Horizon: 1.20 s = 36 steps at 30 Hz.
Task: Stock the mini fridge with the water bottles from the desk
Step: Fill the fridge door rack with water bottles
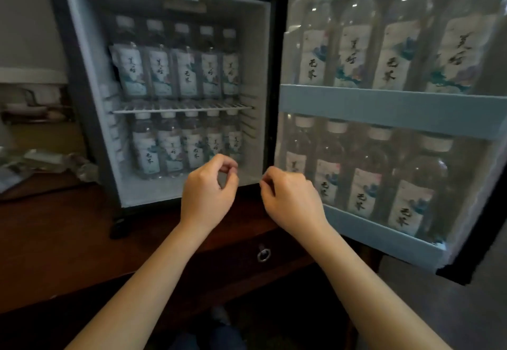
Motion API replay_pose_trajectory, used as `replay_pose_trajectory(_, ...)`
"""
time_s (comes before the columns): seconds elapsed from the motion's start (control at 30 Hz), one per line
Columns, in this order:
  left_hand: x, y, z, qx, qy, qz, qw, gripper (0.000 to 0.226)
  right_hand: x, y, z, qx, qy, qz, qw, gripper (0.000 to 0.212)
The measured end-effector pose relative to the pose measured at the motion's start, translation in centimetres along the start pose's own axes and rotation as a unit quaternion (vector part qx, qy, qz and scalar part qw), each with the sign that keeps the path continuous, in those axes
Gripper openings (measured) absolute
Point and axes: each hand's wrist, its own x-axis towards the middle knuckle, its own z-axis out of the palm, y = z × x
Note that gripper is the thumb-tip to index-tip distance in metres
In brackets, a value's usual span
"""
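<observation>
The mini fridge [87, 97] stands open on the dark wooden desk [55, 240]. Clear water bottles with white labels stand in a row on its wire shelf [181, 107], and another row [171, 149] stands on the floor below. The open door [389, 102] at the right holds two more rows of bottles [354, 45] behind pale blue rails. My left hand [207, 193] hovers in front of the fridge's lower right corner, fingers loosely curled and empty. My right hand [290, 198] is beside it near the door hinge, fingers curled, holding nothing.
Crumpled clear plastic wrap [46, 161] lies on the desk left of the fridge. A drawer with a metal ring pull [264, 254] sits under the desk edge. A shelf with cups [30, 105] shows at the far left.
</observation>
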Motion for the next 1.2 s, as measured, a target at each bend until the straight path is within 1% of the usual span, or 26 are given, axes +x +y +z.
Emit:
replay_pose_trajectory(0.13, -1.8, -6.1, -4.8, 0.066, 0.033, -0.085, 0.994, 0.006, 2.1, -3.9, 5.6, 0.042, -0.070, -0.051, 0.995, 0.020)
replay_pose_trajectory(0.23, -3.8, -10.1, -8.6, 0.109, 0.061, -0.157, 0.980, 0.010, 3.4, -7.5, 9.7, 0.080, -0.104, -0.085, 0.988, 0.021)
replay_pose_trajectory(0.33, -5.9, -13.5, -12.4, 0.156, 0.069, -0.216, 0.962, 0.011, 4.5, -11.9, 13.3, 0.125, -0.140, -0.125, 0.974, 0.022)
replay_pose_trajectory(0.47, -7.5, -17.5, -16.9, 0.196, 0.079, -0.279, 0.937, 0.012, 6.0, -17.9, 17.6, 0.185, -0.155, -0.175, 0.954, 0.020)
replay_pose_trajectory(0.53, -7.7, -19.5, -18.6, 0.211, 0.086, -0.306, 0.925, 0.014, 6.9, -20.7, 19.8, 0.218, -0.166, -0.183, 0.944, 0.018)
replay_pose_trajectory(0.63, -7.3, -22.8, -20.2, 0.228, 0.092, -0.341, 0.907, 0.018, 8.5, -24.3, 23.4, 0.274, -0.190, -0.153, 0.930, 0.015)
replay_pose_trajectory(0.77, -5.0, -28.0, -20.4, 0.233, 0.078, -0.388, 0.888, 0.016, 11.7, -28.6, 28.6, 0.326, -0.207, -0.071, 0.920, 0.019)
replay_pose_trajectory(0.9, -2.1, -33.6, -19.8, 0.247, 0.045, -0.445, 0.860, 0.039, 15.4, -31.3, 33.7, 0.333, -0.234, 0.002, 0.913, 0.029)
replay_pose_trajectory(0.97, -1.2, -36.3, -19.8, 0.264, 0.044, -0.479, 0.836, 0.049, 16.1, -32.0, 35.9, 0.331, -0.237, 0.023, 0.913, 0.031)
replay_pose_trajectory(1.03, -0.5, -38.9, -20.2, 0.278, 0.062, -0.514, 0.809, 0.058, 15.7, -32.5, 37.6, 0.331, -0.224, 0.033, 0.916, 0.031)
replay_pose_trajectory(1.1, -0.2, -41.1, -21.0, 0.294, 0.085, -0.527, 0.793, 0.066, 15.1, -32.9, 38.7, 0.338, -0.197, 0.036, 0.920, 0.031)
replay_pose_trajectory(1.2, -0.2, -43.6, -22.7, 0.309, 0.102, -0.511, 0.796, 0.071, 14.8, -33.4, 39.1, 0.353, -0.126, 0.001, 0.927, 0.030)
